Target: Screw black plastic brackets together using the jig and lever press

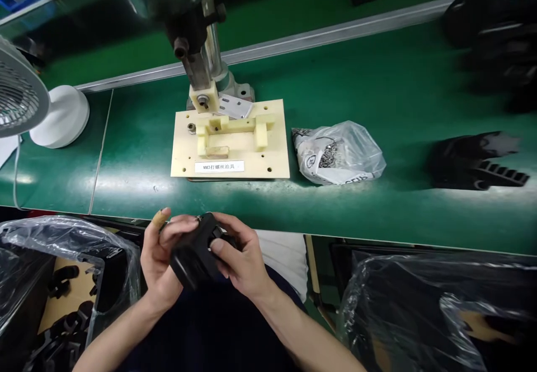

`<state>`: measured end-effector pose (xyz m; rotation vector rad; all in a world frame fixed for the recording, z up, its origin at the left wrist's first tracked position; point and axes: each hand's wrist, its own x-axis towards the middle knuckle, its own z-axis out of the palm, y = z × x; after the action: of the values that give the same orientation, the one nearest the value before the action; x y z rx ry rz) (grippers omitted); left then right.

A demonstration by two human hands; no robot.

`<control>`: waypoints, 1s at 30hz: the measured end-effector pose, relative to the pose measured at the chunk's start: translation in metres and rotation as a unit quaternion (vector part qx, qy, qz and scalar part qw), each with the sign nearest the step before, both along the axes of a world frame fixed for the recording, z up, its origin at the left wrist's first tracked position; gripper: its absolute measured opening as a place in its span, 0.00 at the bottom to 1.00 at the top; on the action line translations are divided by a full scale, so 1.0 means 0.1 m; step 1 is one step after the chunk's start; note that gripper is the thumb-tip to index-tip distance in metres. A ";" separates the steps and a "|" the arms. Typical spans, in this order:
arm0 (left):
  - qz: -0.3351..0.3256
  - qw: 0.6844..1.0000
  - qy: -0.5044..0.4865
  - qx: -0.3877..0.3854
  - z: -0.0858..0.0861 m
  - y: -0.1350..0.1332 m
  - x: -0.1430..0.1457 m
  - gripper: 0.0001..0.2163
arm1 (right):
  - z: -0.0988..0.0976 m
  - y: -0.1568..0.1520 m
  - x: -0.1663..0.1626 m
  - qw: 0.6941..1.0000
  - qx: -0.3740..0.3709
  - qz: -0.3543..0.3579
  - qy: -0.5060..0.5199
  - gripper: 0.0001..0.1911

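Note:
Both my hands hold one black plastic part (193, 254) over my lap, just below the bench's front edge. My left hand (158, 260) cups its left side, fingers curled round it; the index finger tip wears a tan cot. My right hand (239, 257) grips the right side with the thumb pressed on top. Ahead on the green bench stands a cream jig plate (268, 159) with raised cream blocks and a white label, under a press column (201, 31).
A clear bag of small metal parts (338, 154) lies right of the jig. Black parts (474, 162) lie further right, blurred. A white fan (19, 89) stands at the left. Plastic-lined boxes of black parts (62, 299) sit at both sides of my lap.

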<state>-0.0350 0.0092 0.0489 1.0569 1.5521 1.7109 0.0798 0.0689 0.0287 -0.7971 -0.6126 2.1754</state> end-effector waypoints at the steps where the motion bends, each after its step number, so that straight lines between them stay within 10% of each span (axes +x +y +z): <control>1: -0.007 1.000 0.017 -0.006 0.00 -0.04 0.01 0.21 | 0.00 0.01 0.01 1.000 -0.025 -0.009 0.012 0.20; 5: -0.068 0.996 0.064 -0.005 -0.01 -0.15 0.06 0.24 | 0.00 0.02 0.02 0.995 -0.081 -0.053 0.018 0.16; 8: -0.142 0.990 0.026 -0.013 0.00 -0.16 0.07 0.24 | -0.02 -0.03 0.01 0.985 0.024 -0.141 -0.096 0.12; 15: -0.080 0.988 0.047 -0.125 0.02 -0.15 0.06 0.29 | 0.00 -0.16 0.00 0.795 0.452 -0.224 -0.337 0.15; 22: -0.035 0.988 -0.083 -0.125 -0.06 -0.09 -0.09 0.25 | 0.06 -0.25 -0.02 0.809 0.467 -0.201 -0.293 0.16; 30: -0.144 0.875 -0.395 -0.241 -0.16 -0.04 -0.26 0.22 | 0.30 -0.23 0.01 0.744 0.556 -0.237 -0.285 0.13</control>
<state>-0.0607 0.0052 0.0330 0.2391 1.1029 1.2052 0.0808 0.0456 0.0586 -0.7621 -1.5853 0.7546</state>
